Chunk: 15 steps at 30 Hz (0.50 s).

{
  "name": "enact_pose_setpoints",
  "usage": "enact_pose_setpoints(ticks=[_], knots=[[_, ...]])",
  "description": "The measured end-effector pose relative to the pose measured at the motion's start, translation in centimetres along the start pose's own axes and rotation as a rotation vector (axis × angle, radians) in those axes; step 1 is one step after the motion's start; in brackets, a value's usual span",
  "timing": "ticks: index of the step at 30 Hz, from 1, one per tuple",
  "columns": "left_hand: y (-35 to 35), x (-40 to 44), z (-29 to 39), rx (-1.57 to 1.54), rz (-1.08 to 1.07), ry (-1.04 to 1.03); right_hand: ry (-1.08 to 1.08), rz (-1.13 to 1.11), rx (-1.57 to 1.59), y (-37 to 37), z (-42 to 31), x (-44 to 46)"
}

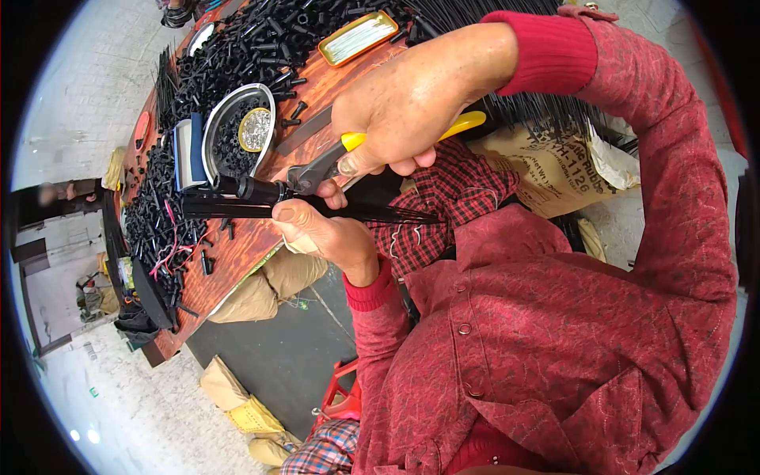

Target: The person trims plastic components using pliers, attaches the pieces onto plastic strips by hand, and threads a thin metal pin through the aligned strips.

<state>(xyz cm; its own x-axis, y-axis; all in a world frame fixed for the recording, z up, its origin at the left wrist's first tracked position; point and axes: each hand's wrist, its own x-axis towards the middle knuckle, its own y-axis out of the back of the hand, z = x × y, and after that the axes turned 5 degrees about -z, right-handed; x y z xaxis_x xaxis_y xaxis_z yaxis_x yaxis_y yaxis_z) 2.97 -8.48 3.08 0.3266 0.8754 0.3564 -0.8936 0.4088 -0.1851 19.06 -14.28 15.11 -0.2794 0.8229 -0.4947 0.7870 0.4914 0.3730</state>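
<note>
In the head view, the right hand (400, 111), at upper centre, is wrapped around yellow-handled pliers (317, 169), their head against a black fitting (261, 190) left of centre. Just below, the left hand (328, 236) grips a bundle of thin black rods (212, 207) by that fitting. Loose black parts (261, 36) cover the wooden counter (233, 265) at upper left, around a metal-rimmed oval tray (208, 146).
</note>
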Motion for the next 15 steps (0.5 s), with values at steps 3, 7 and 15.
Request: enact_pose_setpoints(ticks=[3, 7, 15], knots=[[-0.05, 0.07, -0.03, 0.007, 0.041, 0.019, -0.025, 0.003, -0.008, 0.06, -0.38, -0.36], [-0.09, 0.26, 0.07, -0.046, 0.032, 0.075, -0.046, -0.020, -0.002, -0.01, 0.07, -0.01], [-0.39, 0.06, 0.11, 0.035, 0.062, 0.083, -0.060, 0.014, -0.117, -0.04, 0.07, 0.38]])
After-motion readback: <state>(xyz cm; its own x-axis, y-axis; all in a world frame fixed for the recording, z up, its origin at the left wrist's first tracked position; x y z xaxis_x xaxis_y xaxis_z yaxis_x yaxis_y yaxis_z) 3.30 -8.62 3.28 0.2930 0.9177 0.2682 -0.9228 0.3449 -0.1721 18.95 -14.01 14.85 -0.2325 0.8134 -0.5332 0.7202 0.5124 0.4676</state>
